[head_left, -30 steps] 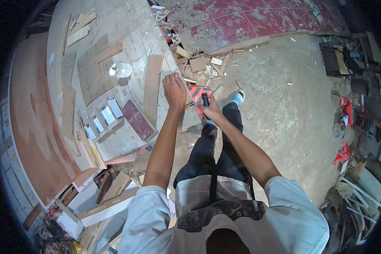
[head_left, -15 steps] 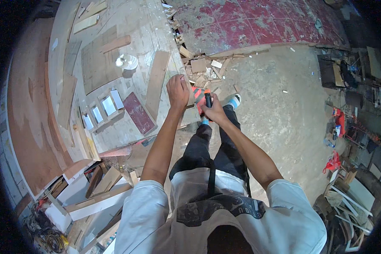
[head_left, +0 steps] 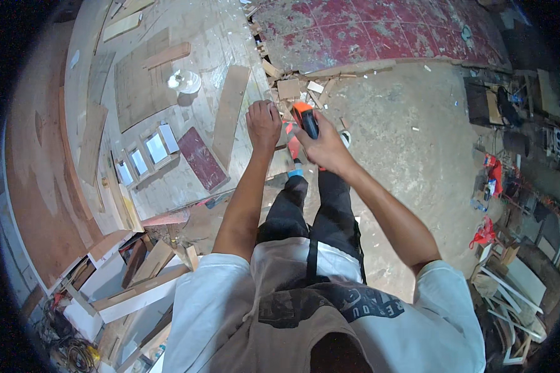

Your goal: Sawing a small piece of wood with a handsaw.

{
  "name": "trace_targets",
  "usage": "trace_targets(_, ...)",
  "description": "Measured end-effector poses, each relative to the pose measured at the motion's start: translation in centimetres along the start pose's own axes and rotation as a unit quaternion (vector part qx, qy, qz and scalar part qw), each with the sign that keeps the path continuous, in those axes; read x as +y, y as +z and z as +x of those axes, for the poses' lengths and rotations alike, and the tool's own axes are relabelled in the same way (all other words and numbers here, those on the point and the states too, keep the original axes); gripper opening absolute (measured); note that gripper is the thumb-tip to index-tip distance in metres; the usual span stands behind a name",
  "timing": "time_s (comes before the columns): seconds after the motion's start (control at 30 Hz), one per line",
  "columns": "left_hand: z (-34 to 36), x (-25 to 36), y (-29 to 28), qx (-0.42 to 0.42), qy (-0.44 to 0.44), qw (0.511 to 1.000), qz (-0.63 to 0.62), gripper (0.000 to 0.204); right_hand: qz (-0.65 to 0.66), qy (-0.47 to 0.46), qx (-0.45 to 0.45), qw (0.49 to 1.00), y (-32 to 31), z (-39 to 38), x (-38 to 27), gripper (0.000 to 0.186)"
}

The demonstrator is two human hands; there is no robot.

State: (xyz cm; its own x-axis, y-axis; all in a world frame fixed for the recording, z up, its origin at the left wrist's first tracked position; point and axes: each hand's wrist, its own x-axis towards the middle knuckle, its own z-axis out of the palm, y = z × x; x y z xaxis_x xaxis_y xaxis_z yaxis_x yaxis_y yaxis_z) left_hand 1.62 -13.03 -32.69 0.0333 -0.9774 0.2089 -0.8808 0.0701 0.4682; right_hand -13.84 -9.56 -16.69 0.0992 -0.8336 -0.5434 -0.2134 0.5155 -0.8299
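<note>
Right hand [head_left: 326,146] is wrapped around the grip of an orange-and-black power tool [head_left: 305,119], which looks like a cordless drill or driver, holding it out in front of the body above the legs. Left hand [head_left: 263,123] is curled into a loose fist just beside the tool's front end; whether its fingers pinch a bit, a screw or the chuck cannot be told, since the knuckles hide what is under them. Both arms are raised well clear of the workbench [head_left: 137,93] to the left, where a long plank [head_left: 228,115], a dark red board [head_left: 200,158] and 3 small white-faced blocks [head_left: 148,155] lie. Offcuts of wood [head_left: 289,90] are heaped on the floor at the edge of a worn red panel [head_left: 379,34].

By the look of it, this is a preparing step: the tool is being readied or adjusted at its nose, not yet applied to any wood. A next move would call for a steady hold by the right hand while the left works at the tip with care, fingers kept off the trigger line.
</note>
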Motion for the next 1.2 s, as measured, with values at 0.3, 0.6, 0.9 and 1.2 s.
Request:
trace_targets(0.3, -0.7, -2.4, 2.6, 0.005, -0.033, 0.991, -0.131, 0.016, 0.019, -0.031, -0.041, 0.998, 1.3, 5.1, -4.6, 0.014)
trace_targets(0.6, -2.1, -3.7, 4.3, -0.005, -0.076, 0.914, -0.398, 0.021, 0.109, 0.046, -0.044, 0.992, 1.1, 2.3, -7.4, 0.004)
trace_targets(0.9, -2.2, -4.0, 6.8, -0.088, -0.096, 0.868, -0.478, 0.028, 0.109, 0.093, -0.034, 0.989, 1.8, 5.2, -4.7, 0.009)
trace_targets(1.2, -1.3, -6.2, 3.2, -0.048, -0.085, 0.911, -0.401, 0.033, 0.120, 0.069, -0.070, 0.988, 3.9, 5.4, -5.3, 0.011)
